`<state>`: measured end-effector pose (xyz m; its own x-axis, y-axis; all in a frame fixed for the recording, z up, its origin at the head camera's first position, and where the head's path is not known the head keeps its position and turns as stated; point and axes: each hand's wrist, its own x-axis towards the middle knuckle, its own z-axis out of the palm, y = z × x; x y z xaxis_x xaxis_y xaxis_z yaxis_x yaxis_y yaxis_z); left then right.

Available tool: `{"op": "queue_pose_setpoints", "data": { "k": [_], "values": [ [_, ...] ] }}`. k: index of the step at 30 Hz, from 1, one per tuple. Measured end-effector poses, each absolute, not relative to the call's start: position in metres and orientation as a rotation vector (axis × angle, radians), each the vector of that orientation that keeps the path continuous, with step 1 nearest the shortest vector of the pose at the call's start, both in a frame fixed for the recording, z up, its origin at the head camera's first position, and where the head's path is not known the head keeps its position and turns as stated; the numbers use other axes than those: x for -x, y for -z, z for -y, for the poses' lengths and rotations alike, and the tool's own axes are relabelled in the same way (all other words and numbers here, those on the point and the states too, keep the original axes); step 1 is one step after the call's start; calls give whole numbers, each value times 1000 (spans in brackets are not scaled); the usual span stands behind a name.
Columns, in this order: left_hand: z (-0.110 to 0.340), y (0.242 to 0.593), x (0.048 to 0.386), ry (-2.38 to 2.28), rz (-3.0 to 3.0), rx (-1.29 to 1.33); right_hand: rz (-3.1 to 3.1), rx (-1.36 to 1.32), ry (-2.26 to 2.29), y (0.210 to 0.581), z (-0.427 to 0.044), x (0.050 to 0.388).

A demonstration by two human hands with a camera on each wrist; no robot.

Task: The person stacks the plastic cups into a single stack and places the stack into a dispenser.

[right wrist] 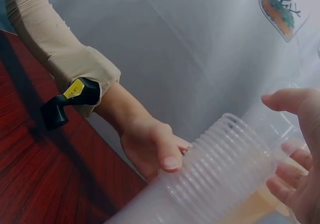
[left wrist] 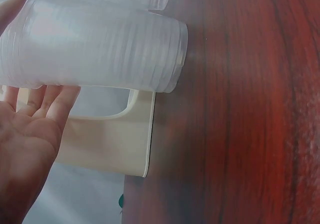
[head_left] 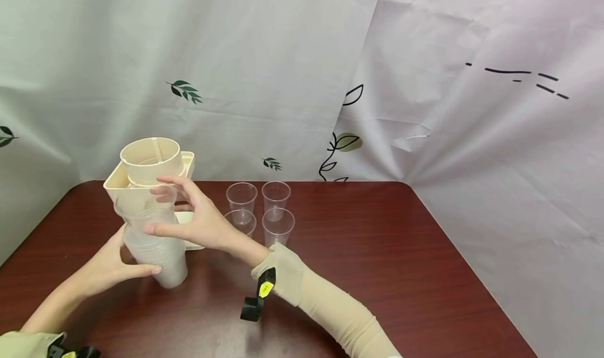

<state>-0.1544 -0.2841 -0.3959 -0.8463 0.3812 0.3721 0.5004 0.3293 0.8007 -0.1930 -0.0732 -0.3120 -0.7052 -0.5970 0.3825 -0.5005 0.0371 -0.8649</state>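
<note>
My left hand [head_left: 106, 261] grips a tall stack of nested clear plastic cups [head_left: 162, 256], its fingers and thumb round the stack, also in the left wrist view, where the stack [left wrist: 100, 44] lies across the upper left. Above it, my right hand [head_left: 200, 219] holds the top cup [head_left: 141, 206] between thumb and fingers, at the mouth of the stack. In the right wrist view the right hand [right wrist: 300, 159] curves round that clear cup beside the stack's rims [right wrist: 220, 164], and the left hand [right wrist: 150, 146] holds the stack lower down.
Behind the hands stands a cream-coloured holder [head_left: 118, 180] with a round container [head_left: 153, 172] on top. Right of it, several clear cups [head_left: 278, 221] stand upright in two rows on the dark red table [head_left: 377, 263]. A patterned pale curtain [head_left: 264, 75] hangs behind.
</note>
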Motion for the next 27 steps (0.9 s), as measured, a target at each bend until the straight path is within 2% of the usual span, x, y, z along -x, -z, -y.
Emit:
{"op": "queue_pose_setpoints", "data": {
  "k": [27],
  "values": [
    [284, 396, 154, 1577, 2452, 859, -2248, 1135, 1568, 328, 71, 192]
  ]
}}
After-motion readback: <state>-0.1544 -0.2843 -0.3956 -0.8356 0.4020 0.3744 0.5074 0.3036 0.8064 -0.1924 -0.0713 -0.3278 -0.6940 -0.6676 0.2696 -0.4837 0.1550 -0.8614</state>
